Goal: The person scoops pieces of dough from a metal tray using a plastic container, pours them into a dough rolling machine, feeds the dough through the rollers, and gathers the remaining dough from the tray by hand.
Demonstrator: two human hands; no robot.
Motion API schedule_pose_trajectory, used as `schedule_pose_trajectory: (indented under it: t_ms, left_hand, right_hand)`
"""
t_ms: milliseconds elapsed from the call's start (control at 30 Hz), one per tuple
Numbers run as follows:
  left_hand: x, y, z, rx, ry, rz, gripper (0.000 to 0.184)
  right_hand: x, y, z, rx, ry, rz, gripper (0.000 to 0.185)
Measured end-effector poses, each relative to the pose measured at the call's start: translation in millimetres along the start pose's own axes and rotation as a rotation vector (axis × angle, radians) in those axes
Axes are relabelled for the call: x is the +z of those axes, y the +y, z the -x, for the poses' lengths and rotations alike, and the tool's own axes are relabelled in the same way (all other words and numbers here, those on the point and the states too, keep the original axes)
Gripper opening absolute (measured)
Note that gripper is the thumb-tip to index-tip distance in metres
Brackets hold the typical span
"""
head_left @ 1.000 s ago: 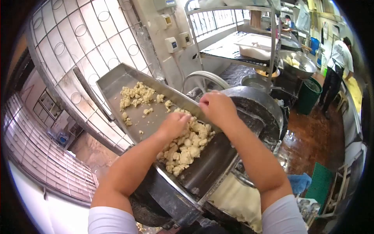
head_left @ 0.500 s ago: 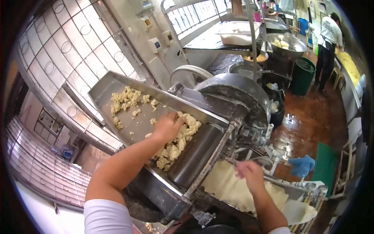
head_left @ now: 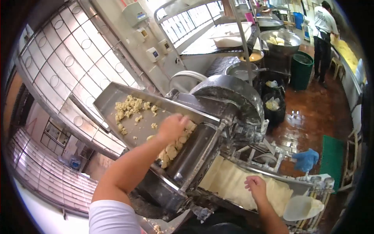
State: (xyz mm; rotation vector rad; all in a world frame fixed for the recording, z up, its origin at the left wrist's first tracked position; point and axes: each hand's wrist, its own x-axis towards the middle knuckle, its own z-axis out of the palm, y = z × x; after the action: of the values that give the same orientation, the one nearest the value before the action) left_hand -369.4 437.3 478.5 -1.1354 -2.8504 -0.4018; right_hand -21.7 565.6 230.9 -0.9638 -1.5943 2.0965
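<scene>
My left hand (head_left: 173,126) is over the metal feed tray (head_left: 120,87), right above a strip of pale dough lumps (head_left: 171,151) lying against a dark steel roller (head_left: 194,150). Its fingers are blurred and partly turned away, so their grip is unclear. Crumbly dough pieces (head_left: 130,107) are scattered farther up the tray. Below the roller, a flattened dough sheet (head_left: 230,181) lies along the machine's outfeed. My right hand (head_left: 256,186) hovers over this sheet with its fingers loosely apart, holding nothing. A translucent plastic scoop (head_left: 298,210) rests at the sheet's far end.
A round machine guard (head_left: 230,91) rises beyond the roller. Blue cloth or glove (head_left: 306,160) hangs near a green board (head_left: 331,160). Farther back are a large metal bowl (head_left: 280,43), a green bin (head_left: 302,70) and a person (head_left: 323,35) at a side counter.
The dough lumps by the roller have shrunk to a narrower, flatter strip. My left hand has lifted slightly; my right hand has shifted down and right along the sheet. The view has tilted slightly.
</scene>
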Motion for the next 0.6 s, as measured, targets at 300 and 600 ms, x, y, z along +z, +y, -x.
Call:
schedule_pose_trajectory:
  t_ms: [300,600]
  left_hand:
    - [-43.4,-97.5,40.8,-0.132,-0.681,-0.29,0.069]
    - [-29.8,-134.7,-7.7,-0.175,0.028,-0.027,0.072]
  right_hand:
    - [39.0,28.1,-21.9,0.24,-0.181,-0.117,0.02]
    - [164.8,13.9,-97.5,0.586,-0.37,-0.444,0.058]
